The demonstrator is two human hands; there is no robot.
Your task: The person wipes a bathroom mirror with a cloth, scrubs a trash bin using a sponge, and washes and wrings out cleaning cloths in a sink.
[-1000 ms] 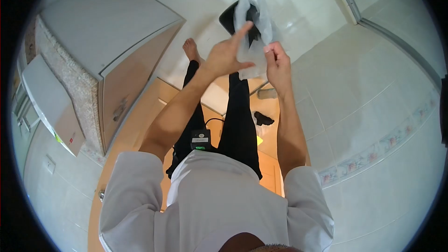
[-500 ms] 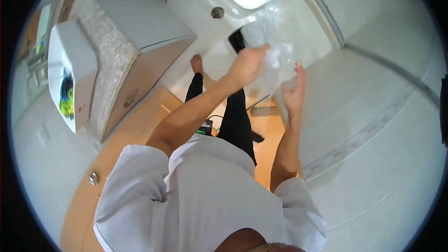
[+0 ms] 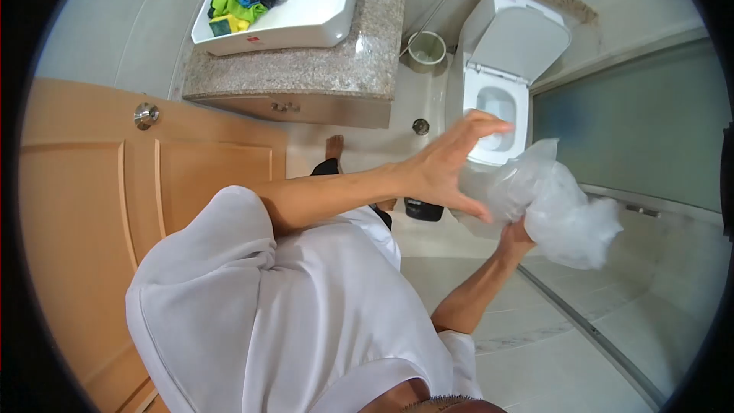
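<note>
My left hand (image 3: pixel 447 164) is open, with thumb and fingers spread apart and nothing held. It is beside a crumpled, translucent plastic bag (image 3: pixel 569 218). My right hand (image 3: pixel 517 235) is closed on that bag from below, its fingers mostly hidden by the plastic. The bag bulges up and to the right of the right hand. On the floor under my left forearm stands a small black bin (image 3: pixel 423 211), partly covered by the arm.
A toilet (image 3: pixel 495 157) with its lid raised stands ahead, near a pale bucket (image 3: pixel 426 49) and floor drain (image 3: pixel 420 127). A white basin (image 3: pixel 336 30) holding colored cloths (image 3: pixel 233 8) sits on a granite counter (image 3: pixel 283 76). A wooden door (image 3: pixel 84 183) is left, glass panel (image 3: pixel 627 118) right.
The plastic bag has passed from my left hand to my right, rising away from the black bin. My left hand has opened. The view has turned towards the basin and toilet.
</note>
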